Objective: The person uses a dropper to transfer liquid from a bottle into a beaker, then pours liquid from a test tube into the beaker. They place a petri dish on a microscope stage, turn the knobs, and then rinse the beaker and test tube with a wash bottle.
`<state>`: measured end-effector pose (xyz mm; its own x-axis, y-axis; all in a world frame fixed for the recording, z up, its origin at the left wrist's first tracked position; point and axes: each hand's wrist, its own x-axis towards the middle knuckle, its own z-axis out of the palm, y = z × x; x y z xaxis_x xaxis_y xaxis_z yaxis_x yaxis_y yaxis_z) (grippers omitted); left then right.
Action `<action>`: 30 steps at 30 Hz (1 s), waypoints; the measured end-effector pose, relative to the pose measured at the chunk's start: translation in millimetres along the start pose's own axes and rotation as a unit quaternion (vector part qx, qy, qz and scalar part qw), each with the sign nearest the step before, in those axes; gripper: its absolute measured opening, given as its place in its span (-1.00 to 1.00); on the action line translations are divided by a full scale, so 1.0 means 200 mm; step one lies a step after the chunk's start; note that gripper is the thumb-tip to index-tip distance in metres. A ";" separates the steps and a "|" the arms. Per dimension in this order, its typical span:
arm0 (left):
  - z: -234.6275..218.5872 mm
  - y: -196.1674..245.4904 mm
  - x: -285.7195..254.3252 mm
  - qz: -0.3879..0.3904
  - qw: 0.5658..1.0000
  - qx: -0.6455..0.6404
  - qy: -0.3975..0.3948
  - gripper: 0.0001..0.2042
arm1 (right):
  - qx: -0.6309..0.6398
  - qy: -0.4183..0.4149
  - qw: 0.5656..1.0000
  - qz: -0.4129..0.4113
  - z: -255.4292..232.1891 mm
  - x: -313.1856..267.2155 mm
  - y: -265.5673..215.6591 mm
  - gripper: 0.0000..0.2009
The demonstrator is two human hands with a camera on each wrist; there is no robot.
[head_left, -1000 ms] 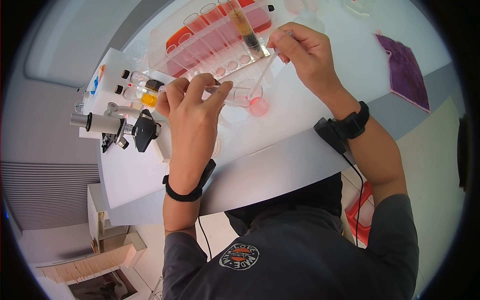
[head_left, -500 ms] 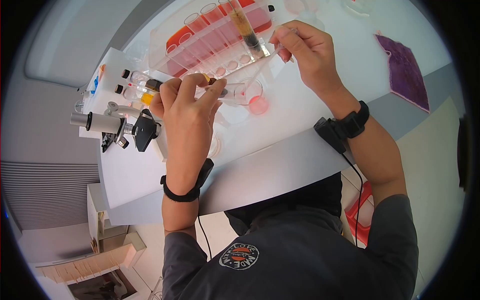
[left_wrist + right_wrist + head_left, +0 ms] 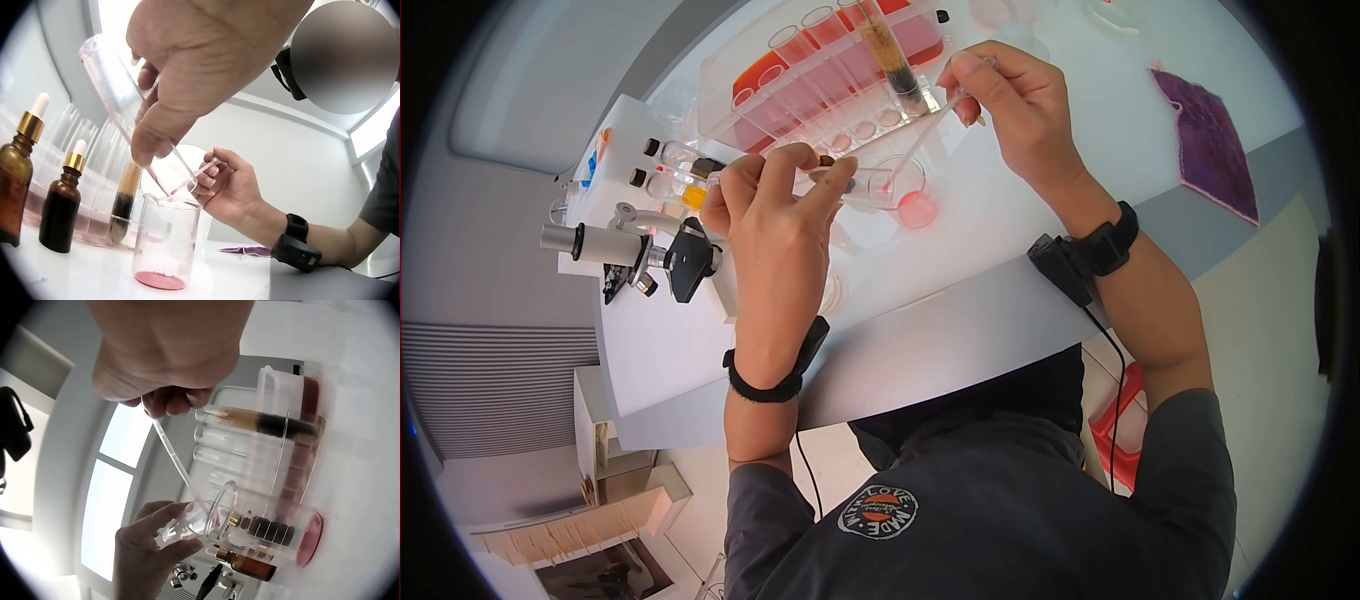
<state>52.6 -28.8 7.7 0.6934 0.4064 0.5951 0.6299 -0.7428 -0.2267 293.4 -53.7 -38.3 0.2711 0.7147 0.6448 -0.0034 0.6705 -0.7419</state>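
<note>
My left hand (image 3: 780, 220) grips a clear glass test tube (image 3: 106, 75) between thumb and fingers. The tube slants, mouth end down at the rim of a glass beaker (image 3: 140, 234), and pink streaks mark its wall. Shallow pink liquid (image 3: 160, 280) covers the beaker's bottom. On the other side, my right hand (image 3: 1020, 110) pinches a thin clear rod (image 3: 172, 453) near its upper end. The rod's lower tip, tinged pink, reaches the tube's mouth above the beaker.
Behind the beaker stands a rack with several test tubes (image 3: 815, 50), one with tan and black contents (image 3: 887, 50). Dark dropper bottles (image 3: 59, 212) are close to the left hand. A microscope (image 3: 650, 250) stands at left; a purple cloth (image 3: 1215, 145) lies at right.
My left hand has shifted slightly left with the test tube. The right hand has edged up and right, and the rod now leans more toward the tube's mouth.
</note>
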 end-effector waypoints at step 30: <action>0.01 0.03 0.00 -0.012 1.000 -0.017 0.024 -0.66 | 0.019 -0.019 0.998 0.057 0.00 0.00 0.03 -0.73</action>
<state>57.0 -32.0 5.9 0.6599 0.4001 0.6360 0.6343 -0.7503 -0.1861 294.3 -49.3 -42.4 0.2297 0.7938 0.5631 -0.0680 0.5902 -0.8044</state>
